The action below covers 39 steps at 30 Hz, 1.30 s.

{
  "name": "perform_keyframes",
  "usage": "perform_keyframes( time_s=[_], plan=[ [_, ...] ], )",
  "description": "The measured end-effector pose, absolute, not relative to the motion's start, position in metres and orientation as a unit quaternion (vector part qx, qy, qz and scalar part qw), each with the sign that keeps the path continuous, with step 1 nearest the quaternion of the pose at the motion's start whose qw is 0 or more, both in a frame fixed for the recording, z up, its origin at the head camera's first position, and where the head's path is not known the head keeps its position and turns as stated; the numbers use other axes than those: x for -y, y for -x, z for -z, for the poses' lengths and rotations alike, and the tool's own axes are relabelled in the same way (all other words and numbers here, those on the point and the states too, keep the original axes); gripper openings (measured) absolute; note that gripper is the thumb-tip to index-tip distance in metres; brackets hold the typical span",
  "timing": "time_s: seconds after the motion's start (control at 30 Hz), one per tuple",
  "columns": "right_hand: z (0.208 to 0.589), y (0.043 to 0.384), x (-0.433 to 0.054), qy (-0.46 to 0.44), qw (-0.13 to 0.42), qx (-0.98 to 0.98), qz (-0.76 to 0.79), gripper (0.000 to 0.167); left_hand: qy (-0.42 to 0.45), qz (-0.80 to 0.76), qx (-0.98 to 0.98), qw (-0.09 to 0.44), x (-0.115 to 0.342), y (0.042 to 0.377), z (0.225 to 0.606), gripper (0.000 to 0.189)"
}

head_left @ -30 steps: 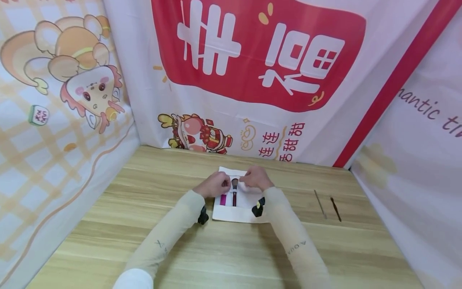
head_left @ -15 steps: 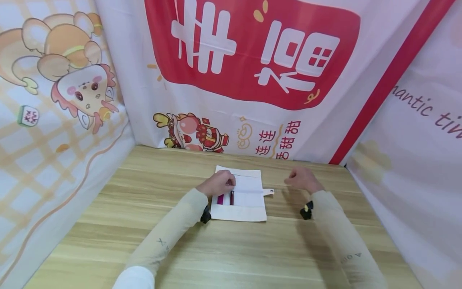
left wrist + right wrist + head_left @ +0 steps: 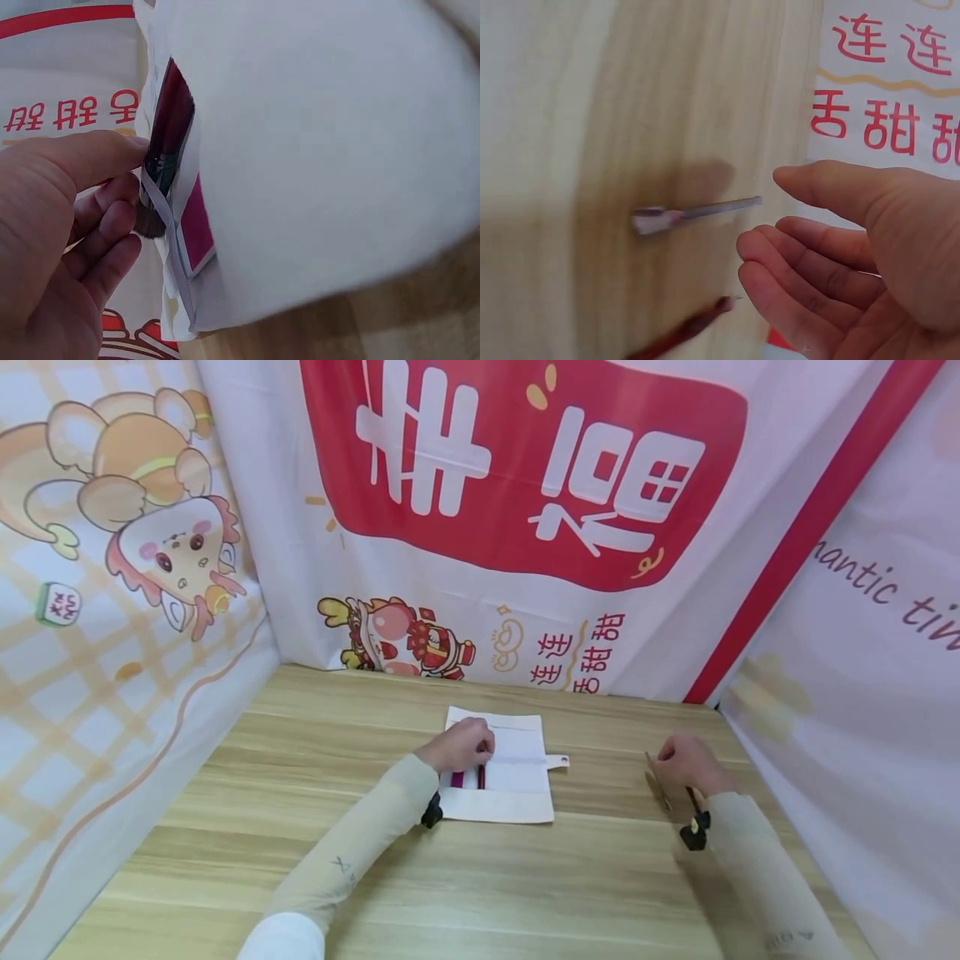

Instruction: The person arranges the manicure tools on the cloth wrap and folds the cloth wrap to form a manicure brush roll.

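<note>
A white cloth pouch (image 3: 517, 777) lies unfolded on the table, with a makeup brush (image 3: 482, 777) and a magenta strip (image 3: 457, 779) in it. In the left wrist view the brush has a dark red handle and brown bristles, with a thin white band (image 3: 156, 196) across it. My left hand (image 3: 461, 745) is at this spot, its thumb tip pinching the band beside the brush. My right hand (image 3: 688, 763) reaches over a slim grey tool (image 3: 712, 210) with a pale, wider end. Its thumb and fingers stand apart near the tool's thin end. A dark red slender tool (image 3: 686, 330) lies beside it.
The wooden table (image 3: 375, 877) meets a printed white and red cloth (image 3: 510, 610) at the back. More printed cloth hangs on both sides. A snap tab (image 3: 558, 762) sticks out from the pouch's right edge.
My right hand has left the pouch and moved right to the two slender tools. The left hand has shifted slightly and stays at the brush, covering its bristles in the head view.
</note>
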State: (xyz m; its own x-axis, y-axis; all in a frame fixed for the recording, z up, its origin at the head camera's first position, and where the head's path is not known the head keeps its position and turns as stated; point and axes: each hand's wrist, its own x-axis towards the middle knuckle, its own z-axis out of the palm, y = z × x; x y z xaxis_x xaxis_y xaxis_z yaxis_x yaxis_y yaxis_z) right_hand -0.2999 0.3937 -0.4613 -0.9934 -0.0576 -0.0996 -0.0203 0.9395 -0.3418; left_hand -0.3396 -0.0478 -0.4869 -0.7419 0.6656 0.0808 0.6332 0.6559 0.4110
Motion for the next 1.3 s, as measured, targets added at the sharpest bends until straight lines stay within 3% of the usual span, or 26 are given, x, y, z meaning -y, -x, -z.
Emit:
perform_keyframes(
  time_s=[0.4,0.83,1.07,1.3],
  plan=[
    [0.474,0.297,-0.393,0.018,0.036,-0.981,0.187,0.008,-0.352,-0.204,-0.912,0.047,0.045,0.34,0.485,0.009],
    [0.476,0.31,-0.388,-0.072,0.117,-0.961,0.242,0.022,-0.345,-0.225,-0.91,0.046,0.043,0.341,0.487,0.012],
    [0.474,0.323,-0.362,-0.062,0.128,-0.956,0.255,0.019,-0.328,-0.239,-0.912,0.055,0.043,0.339,0.486,0.014],
    [0.467,0.334,-0.315,-0.02,0.1,-0.955,0.279,0.019,-0.322,-0.245,-0.912,0.061,0.042,0.338,0.485,0.014]
  ],
)
